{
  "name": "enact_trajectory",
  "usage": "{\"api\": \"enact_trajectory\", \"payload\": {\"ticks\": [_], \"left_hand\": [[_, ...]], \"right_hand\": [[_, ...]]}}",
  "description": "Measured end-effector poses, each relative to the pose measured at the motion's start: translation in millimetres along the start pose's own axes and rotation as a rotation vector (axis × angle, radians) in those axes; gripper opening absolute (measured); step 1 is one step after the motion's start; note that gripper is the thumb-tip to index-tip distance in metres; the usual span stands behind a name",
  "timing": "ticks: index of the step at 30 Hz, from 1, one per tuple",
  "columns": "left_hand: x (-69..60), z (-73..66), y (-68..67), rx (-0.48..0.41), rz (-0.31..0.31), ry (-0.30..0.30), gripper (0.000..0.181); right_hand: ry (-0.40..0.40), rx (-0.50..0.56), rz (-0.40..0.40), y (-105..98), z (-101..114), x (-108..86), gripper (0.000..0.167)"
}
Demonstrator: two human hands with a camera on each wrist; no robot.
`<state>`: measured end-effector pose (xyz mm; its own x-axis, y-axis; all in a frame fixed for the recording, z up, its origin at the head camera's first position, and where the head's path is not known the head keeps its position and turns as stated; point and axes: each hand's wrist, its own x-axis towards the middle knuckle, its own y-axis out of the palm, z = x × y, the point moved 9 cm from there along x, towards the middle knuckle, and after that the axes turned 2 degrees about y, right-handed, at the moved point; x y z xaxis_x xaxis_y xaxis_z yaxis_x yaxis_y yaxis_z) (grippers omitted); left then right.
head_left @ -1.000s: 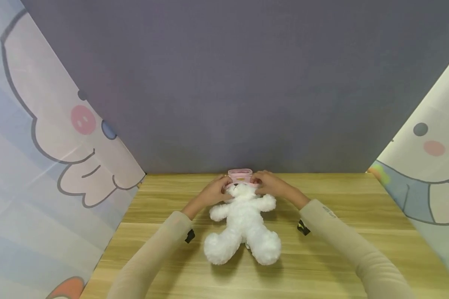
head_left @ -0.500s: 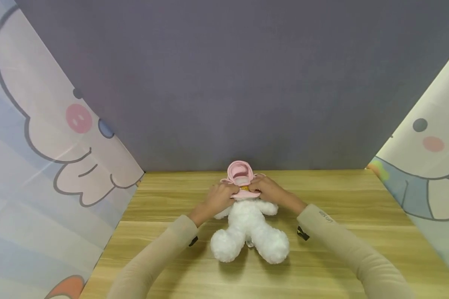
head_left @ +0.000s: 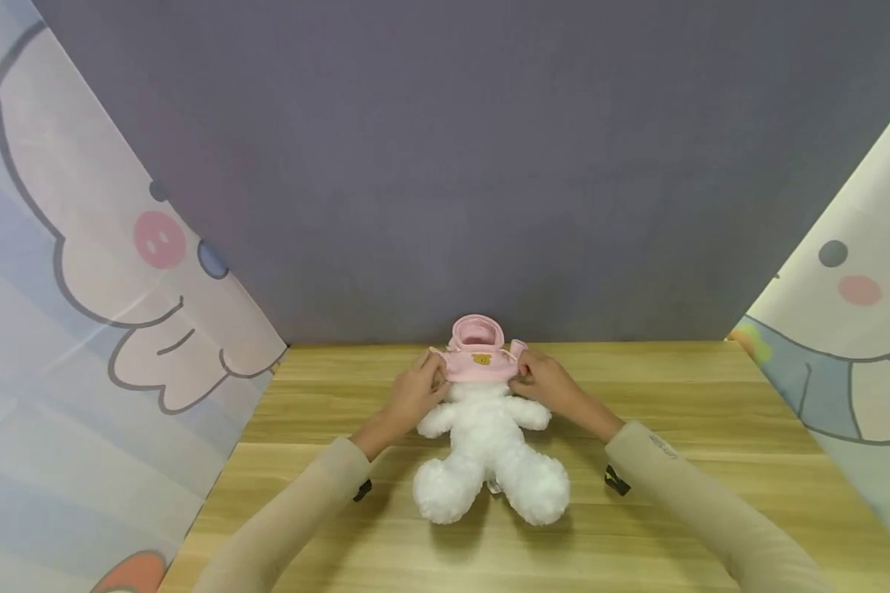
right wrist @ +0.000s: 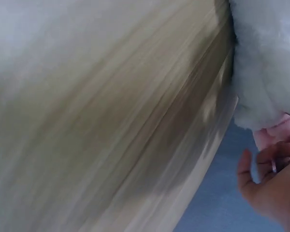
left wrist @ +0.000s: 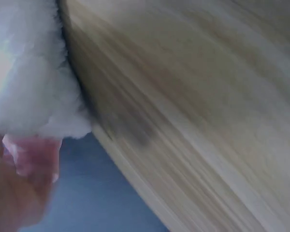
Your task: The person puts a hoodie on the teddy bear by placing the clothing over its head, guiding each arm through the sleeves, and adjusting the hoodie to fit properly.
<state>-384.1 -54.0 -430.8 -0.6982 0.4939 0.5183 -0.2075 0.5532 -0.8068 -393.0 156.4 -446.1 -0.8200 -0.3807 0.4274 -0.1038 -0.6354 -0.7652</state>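
Note:
A white plush bear (head_left: 484, 436) lies on its back on the wooden table, legs toward me. Over its head sits a small pink hoodie (head_left: 475, 366) with a yellow bear patch; the face is covered, and the round hood opening (head_left: 478, 331) points away from me. My left hand (head_left: 419, 385) pinches the hoodie's left side beside the bear's head. On the other side my right hand (head_left: 551, 384) grips the right edge near a small sleeve (head_left: 517, 347). Both white arms lie outside the garment. In the right wrist view, curled fingers (right wrist: 275, 157) meet the pink cloth below white fur.
The wooden table (head_left: 638, 494) ends at a grey backdrop (head_left: 504, 206) just behind the hood. Printed cartoon cloths (head_left: 44, 329) stand at the left and right. A dark strap (head_left: 617, 480) hangs at the right cuff, with another dark strap (head_left: 363, 490) at the left.
The pink hoodie has come down over the bear's face, which showed a second ago. Both hands moved toward me with it, then outward to its sides, and the cloth spread flatter.

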Motion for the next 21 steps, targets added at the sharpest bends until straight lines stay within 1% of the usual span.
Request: {"api": "enact_trajectory", "payload": {"ticks": [3,5,7,10,13,14,17,18,19,20,21], "left_hand": [[-4.7,20.3,8.1,-0.125,0.063,-0.151,0.013],[-7.0,30.2,15.8,-0.189,0.1,-0.219,0.01],[-7.5,37.0,22.8,-0.222,0.123,-0.254,0.01],[-2.7,42.7,29.5,-0.263,0.111,-0.256,0.016],[3.6,49.6,34.2,-0.297,0.084,-0.281,0.023],[5.4,52.7,36.0,-0.315,0.079,-0.298,0.025],[8.7,63.4,41.9,-0.344,0.089,-0.361,0.034],[9.9,66.3,44.2,-0.34,0.098,-0.362,0.033],[11.5,67.0,45.6,-0.314,0.11,-0.341,0.031],[12.8,66.1,46.6,-0.273,0.123,-0.305,0.031],[13.5,64.4,48.0,-0.201,0.145,-0.259,0.033]], "right_hand": [[0.124,0.042,0.019,0.7,-9.6,-3.5,0.029],[0.189,0.052,0.041,3.7,-13.7,-3.8,0.03],[0.241,0.058,0.066,8.1,-16.8,-3.2,0.036],[0.268,0.075,0.092,14.1,-17.6,0.2,0.048],[0.207,0.08,0.089,15.7,-12.0,5.7,0.05],[0.176,0.079,0.088,16.0,-9.5,7.8,0.048],[0.09,0.076,0.089,16.9,-2.4,12.1,0.038],[0.077,0.077,0.093,17.8,-1.7,13.0,0.035],[0.061,0.08,0.096,18.1,-0.9,13.5,0.034],[0.046,0.089,0.107,19.2,-0.8,13.9,0.033],[0.032,0.094,0.12,20.6,-1.9,14.0,0.034]]}}
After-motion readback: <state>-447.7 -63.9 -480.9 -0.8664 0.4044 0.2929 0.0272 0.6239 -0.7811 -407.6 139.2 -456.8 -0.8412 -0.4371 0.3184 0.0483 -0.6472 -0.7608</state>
